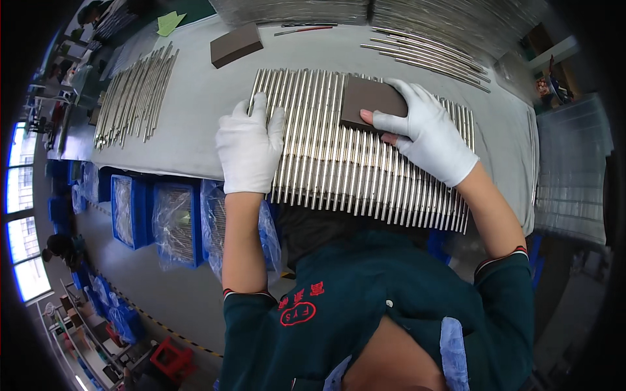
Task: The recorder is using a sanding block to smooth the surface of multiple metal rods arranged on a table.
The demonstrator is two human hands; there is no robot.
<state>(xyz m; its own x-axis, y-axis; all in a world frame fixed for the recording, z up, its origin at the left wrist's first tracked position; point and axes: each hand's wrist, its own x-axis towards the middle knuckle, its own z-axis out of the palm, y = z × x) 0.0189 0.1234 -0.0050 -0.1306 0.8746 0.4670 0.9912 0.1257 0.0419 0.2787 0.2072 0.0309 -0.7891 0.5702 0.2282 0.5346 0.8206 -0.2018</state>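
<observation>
A wide row of shiny metal rods (313,143) lies side by side on the table in front of me, their near ends reaching past its edge. My right hand (430,130), in a white glove with bare thumb and fingertip showing, grips a dark brown rectangular block (365,98). That block rests flat on the rods, right of their middle. At the row's left edge my left hand (251,146), gloved in white, lies against the outermost rods. Its thumb and fingers are apart, and some fingertips are hidden.
Another brown block (236,45) lies behind the row. Loose rods are spread at the left (137,98) and far right (427,55). A red pen-like stick (303,30) lies at the back. Plastic-lined blue crates (176,221) stand below the table's left edge; clear plastic boxes (570,176) stand right.
</observation>
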